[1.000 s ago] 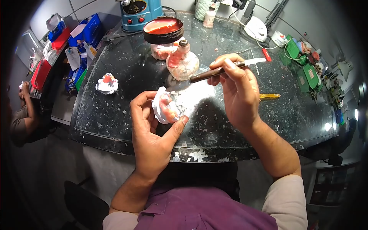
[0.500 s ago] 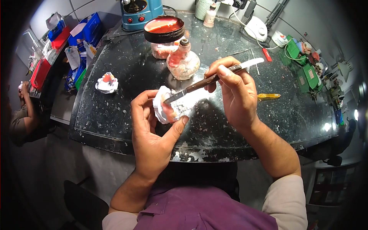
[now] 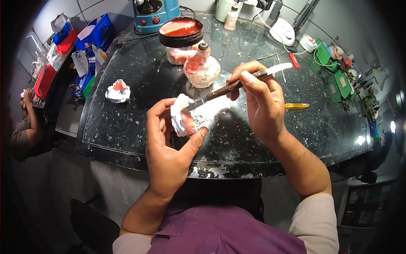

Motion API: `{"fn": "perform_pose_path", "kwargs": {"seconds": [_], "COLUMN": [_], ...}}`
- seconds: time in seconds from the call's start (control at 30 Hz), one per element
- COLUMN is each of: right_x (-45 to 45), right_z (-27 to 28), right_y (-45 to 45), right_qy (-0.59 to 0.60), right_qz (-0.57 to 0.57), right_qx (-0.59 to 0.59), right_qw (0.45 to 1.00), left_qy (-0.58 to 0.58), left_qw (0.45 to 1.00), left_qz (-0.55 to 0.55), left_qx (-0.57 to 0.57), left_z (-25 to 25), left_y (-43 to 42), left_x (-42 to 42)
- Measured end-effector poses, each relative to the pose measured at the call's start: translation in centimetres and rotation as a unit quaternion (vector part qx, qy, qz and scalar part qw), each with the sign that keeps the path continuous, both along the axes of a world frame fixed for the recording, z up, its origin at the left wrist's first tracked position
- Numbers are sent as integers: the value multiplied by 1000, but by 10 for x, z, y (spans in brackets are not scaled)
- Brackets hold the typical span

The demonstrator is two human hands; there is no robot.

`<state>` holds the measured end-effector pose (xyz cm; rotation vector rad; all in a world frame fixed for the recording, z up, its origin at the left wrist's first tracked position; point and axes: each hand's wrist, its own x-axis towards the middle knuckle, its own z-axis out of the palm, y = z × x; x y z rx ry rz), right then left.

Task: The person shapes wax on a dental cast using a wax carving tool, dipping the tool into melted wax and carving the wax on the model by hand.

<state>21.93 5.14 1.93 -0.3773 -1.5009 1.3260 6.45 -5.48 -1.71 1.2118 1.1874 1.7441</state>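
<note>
A white plaster dental cast (image 3: 177, 120) with pink wax and a few teeth on it is gripped between the thumb and fingers of my left hand (image 3: 169, 156). My right hand (image 3: 264, 99) is closed round the dark handle of a wax knife (image 3: 228, 89). The knife's metal end meets the pink wax on the cast, while its pale blade sticks out past my right fingers. Just beyond the cast stands a round, wax-smeared spirit burner (image 3: 202, 71). A second plaster cast (image 3: 118, 92) with pink wax and teeth sits to the left on the dark bench.
Behind the burner, a black-rimmed pan of red wax (image 3: 181, 33) rests on a pinkish support. A blue machine (image 3: 157, 17) stands at the back. A yellow-handled tool (image 3: 297, 106) lies right of my hand, and green trays (image 3: 341, 84) line the right edge. Another person's arm (image 3: 33, 122) shows far left.
The cast has turned slightly in my left hand and shifted a little to the right. The wax knife stays against it, with my right hand nearly unmoved.
</note>
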Motion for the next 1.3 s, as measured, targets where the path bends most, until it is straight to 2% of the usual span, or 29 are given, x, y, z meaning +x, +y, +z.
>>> {"fn": "perform_pose_path", "kwargs": {"seconds": [0.97,1.1,1.3], "right_x": [6,4,5], "right_z": [4,5,5], "right_y": [4,2,2], "right_qy": [-3,-6,2], "right_qz": [2,-22,2], "right_qx": [46,39,29], "right_qw": [999,999,1000], "left_qy": [79,61,62], "left_qw": [996,998,998], "left_qz": [30,25,25], "left_qx": [-2,0,-3], "left_z": [-1,0,1], "left_y": [0,0,0], "left_x": [-2,0,0]}}
